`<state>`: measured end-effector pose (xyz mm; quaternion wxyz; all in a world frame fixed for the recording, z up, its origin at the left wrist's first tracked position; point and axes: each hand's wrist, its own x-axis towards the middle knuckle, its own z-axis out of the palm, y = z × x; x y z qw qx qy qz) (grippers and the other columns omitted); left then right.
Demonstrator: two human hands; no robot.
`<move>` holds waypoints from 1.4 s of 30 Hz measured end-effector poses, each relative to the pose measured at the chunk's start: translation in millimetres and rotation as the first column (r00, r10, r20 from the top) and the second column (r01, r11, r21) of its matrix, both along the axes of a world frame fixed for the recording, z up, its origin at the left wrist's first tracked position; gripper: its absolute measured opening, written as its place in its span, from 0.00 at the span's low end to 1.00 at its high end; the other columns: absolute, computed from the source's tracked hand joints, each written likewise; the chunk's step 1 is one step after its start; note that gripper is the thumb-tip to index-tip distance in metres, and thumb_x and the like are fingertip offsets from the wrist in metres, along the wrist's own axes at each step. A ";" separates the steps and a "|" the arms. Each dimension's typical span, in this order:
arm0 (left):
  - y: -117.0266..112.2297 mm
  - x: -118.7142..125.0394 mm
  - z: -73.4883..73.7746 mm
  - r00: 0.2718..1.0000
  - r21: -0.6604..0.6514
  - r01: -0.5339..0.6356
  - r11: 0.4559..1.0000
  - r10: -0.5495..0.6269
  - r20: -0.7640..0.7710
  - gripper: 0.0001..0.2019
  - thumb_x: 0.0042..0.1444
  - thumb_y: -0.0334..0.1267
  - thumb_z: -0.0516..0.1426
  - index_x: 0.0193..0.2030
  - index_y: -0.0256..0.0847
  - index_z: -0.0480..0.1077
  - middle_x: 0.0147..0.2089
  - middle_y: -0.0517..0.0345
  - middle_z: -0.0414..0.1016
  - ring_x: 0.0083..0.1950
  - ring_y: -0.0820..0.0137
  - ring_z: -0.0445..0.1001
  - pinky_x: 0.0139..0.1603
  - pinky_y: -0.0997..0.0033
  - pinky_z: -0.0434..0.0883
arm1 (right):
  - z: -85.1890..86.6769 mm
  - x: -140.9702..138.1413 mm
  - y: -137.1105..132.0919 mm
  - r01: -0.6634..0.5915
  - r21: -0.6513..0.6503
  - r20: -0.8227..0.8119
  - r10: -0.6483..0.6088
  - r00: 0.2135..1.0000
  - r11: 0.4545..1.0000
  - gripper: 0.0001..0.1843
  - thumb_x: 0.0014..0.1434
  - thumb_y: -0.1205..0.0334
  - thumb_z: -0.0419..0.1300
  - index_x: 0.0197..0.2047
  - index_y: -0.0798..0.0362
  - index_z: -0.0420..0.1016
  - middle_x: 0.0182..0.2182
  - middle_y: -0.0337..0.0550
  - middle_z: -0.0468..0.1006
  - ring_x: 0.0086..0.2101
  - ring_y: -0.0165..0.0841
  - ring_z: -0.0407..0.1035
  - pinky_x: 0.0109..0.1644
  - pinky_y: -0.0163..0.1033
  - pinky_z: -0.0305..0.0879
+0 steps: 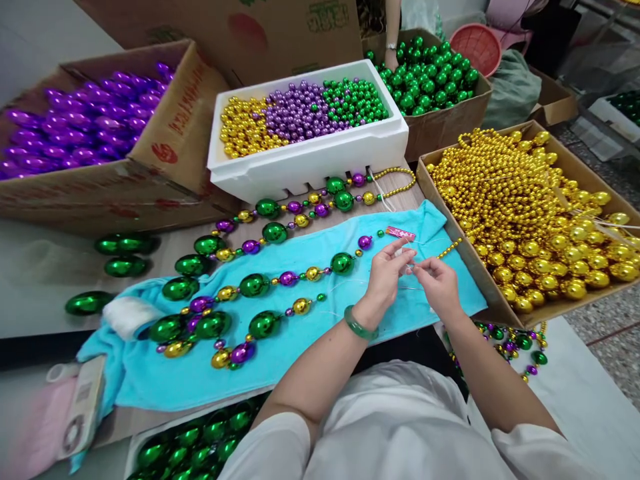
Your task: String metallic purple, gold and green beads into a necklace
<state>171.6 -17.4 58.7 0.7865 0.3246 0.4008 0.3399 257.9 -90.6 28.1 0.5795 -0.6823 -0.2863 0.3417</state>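
My left hand [387, 277], with a green bangle [361, 325] on its wrist, pinches a thin clear string above the turquoise towel [305, 363]. Close beside it, my right hand [440, 283] pinches the same string, fingertips almost touching. A knot or small bead between them is too small to make out. Just beyond my left fingers lies a small pink label [401, 233]. To the left, a strand of green, purple and gold beads [253, 285] curves over the towel. A short run of small gold beads [450, 248] lies right of my hands.
Behind stands a white foam box [310, 160] of small gold, purple and green beads. Cardboard boxes hold purple beads [90, 120], green beads [425, 73] and gold beads [520, 193]. Another person's hand [391, 60] reaches into the green ones. A finished-looking necklace [275, 232] lies behind the towel.
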 end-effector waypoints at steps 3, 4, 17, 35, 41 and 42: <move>2.0 0.5 -1.8 1.000 0.009 -0.005 1.000 0.005 -0.002 0.26 0.40 0.34 0.68 0.50 0.35 0.74 0.32 0.59 0.74 0.29 0.77 0.72 0.24 0.80 0.64 | -2.2 0.3 -0.9 -0.024 -0.015 0.032 0.025 0.999 1.000 0.09 0.48 0.57 0.62 0.24 0.53 0.72 0.20 0.36 0.72 0.22 0.27 0.61 0.27 0.34 0.56; 2.6 0.6 -2.4 1.000 0.016 -0.002 1.000 0.002 -0.004 0.26 0.40 0.35 0.68 0.50 0.35 0.74 0.32 0.59 0.74 0.29 0.77 0.72 0.24 0.79 0.64 | -2.4 0.5 -1.1 -0.030 -0.019 0.041 0.031 0.999 0.999 0.09 0.48 0.57 0.61 0.24 0.53 0.72 0.20 0.36 0.72 0.22 0.27 0.61 0.27 0.34 0.57; 3.5 -0.1 -0.8 0.998 0.016 0.045 0.999 -0.046 0.035 0.30 0.41 0.33 0.68 0.54 0.36 0.70 0.32 0.63 0.73 0.30 0.75 0.75 0.27 0.77 0.67 | -4.0 3.6 -1.9 -0.129 -0.073 0.093 0.135 0.986 0.989 0.13 0.50 0.53 0.61 0.22 0.53 0.72 0.16 0.34 0.66 0.20 0.26 0.55 0.24 0.35 0.52; 18.8 -2.2 14.4 0.854 0.006 0.519 0.855 -0.518 -0.048 0.37 0.45 0.28 0.66 0.64 0.33 0.62 0.28 0.60 0.76 0.29 0.74 0.75 0.27 0.77 0.67 | 37.4 68.8 1.0 -0.476 0.114 0.118 0.463 0.878 0.872 0.06 0.52 0.59 0.65 0.29 0.52 0.79 0.26 0.40 0.77 0.28 0.31 0.69 0.33 0.37 0.65; 23.9 13.4 4.9 0.875 0.050 0.481 0.875 -0.476 -0.084 0.12 0.45 0.34 0.66 0.37 0.32 0.77 0.29 0.55 0.76 0.24 0.76 0.73 0.21 0.78 0.63 | 38.1 76.2 4.5 -0.311 0.150 0.406 0.229 0.885 0.938 0.06 0.58 0.61 0.59 0.29 0.51 0.72 0.29 0.40 0.73 0.33 0.33 0.68 0.40 0.40 0.63; 24.5 15.8 3.1 0.877 0.051 0.478 0.877 -0.473 -0.086 0.11 0.44 0.35 0.67 0.34 0.32 0.77 0.28 0.55 0.76 0.24 0.76 0.72 0.21 0.78 0.63 | 37.5 79.0 4.9 -0.271 0.152 0.417 0.187 0.889 0.950 0.06 0.58 0.61 0.58 0.30 0.51 0.71 0.30 0.40 0.73 0.34 0.33 0.67 0.40 0.40 0.63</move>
